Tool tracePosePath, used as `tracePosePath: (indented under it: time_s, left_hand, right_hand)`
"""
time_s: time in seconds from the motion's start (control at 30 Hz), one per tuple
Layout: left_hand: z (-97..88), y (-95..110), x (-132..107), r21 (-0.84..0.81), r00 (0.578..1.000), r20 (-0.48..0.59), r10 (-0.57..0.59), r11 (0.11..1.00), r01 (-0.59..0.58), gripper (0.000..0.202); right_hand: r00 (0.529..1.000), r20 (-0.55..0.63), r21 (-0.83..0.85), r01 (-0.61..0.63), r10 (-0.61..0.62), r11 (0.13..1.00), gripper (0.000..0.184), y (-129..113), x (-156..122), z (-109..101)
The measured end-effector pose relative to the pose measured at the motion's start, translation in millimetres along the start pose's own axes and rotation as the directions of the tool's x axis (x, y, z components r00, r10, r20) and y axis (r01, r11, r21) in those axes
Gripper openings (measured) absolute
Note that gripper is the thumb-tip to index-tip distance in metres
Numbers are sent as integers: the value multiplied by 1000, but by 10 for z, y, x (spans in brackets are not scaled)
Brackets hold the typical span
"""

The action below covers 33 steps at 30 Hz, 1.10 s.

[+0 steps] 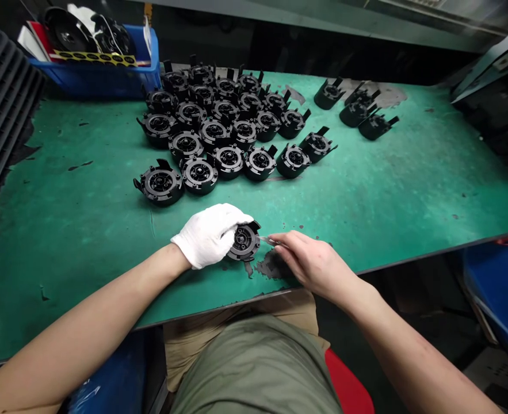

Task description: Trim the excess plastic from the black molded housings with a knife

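Gripping black round part (245, 246) in left hand (210, 234), white-gloved, fingers closed around its left side and upper edge. Holding it near the front edge of green table (409, 195), just forward of lap (254, 368), with ringed, spoked face turned up. Cannot tell from this angle if resting on the surface or raised slightly above it. Pinching slim pale tool (264, 238) between thumb and index finger of right hand (314, 261), bare, remaining fingers folded in beneath. Holding tool tip at the right rim of the part; cannot confirm contact at this size. Noting dark worn patch (271, 267) in the table surface just below, partly covered by right hand. Observing, beyond both hands, dense cluster of similar black parts (229, 161), face up in uneven rows, many touching or close together. Counting four separate black units (328, 95) well apart from the cluster, toward rear right. Recording blue bin (102, 80) at rear left, loaded with black pieces and yellow strip (96, 58) with dark dots. Logging dark ribbed trays (3, 109) along left edge of view.
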<state>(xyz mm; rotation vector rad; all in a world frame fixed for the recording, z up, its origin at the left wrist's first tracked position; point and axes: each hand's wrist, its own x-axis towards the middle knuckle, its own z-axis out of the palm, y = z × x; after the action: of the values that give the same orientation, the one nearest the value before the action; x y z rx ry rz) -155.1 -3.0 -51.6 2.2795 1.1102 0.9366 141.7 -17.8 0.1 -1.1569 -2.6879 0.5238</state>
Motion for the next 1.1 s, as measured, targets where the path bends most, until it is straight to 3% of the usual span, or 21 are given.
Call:
tracePosePath:
  time_s: [0.23, 0.4, 0.5, 0.63, 0.83, 0.97, 1.1]
  left_hand:
    - [1, -31, -12, 55, 997, 25, 67, 996, -68, 41]
    - [0, -9, 0, 99, 997, 79, -5, 995, -3, 40]
    - [3, 7, 3, 116, 994, 103, -44, 993, 32, 40]
    - [10, 13, -6, 105, 993, 107, -50, 994, 39, 40]
    - [14, 23, -6, 92, 994, 98, -54, 995, 44, 43]
    - [2, 16, -3, 83, 992, 109, -66, 995, 57, 42]
    - [24, 3, -27, 69, 998, -30, -53, 996, 55, 40]
  right_hand:
    - [987, 68, -229, 155, -143, 961, 37, 41, 106, -36]
    - [971, 139, -369, 232, -193, 900, 32, 52, 170, -104]
    - [945, 205, -377, 317, -255, 870, 26, 81, 217, -169]
    - [884, 282, -350, 456, -372, 819, 31, 155, 321, -263]
    - [832, 275, -343, 553, -481, 759, 30, 270, 450, -311]
    - [868, 142, -267, 496, -475, 826, 28, 364, 392, -247]
    - [974, -57, -85, 215, -220, 973, 30, 303, 172, -115]
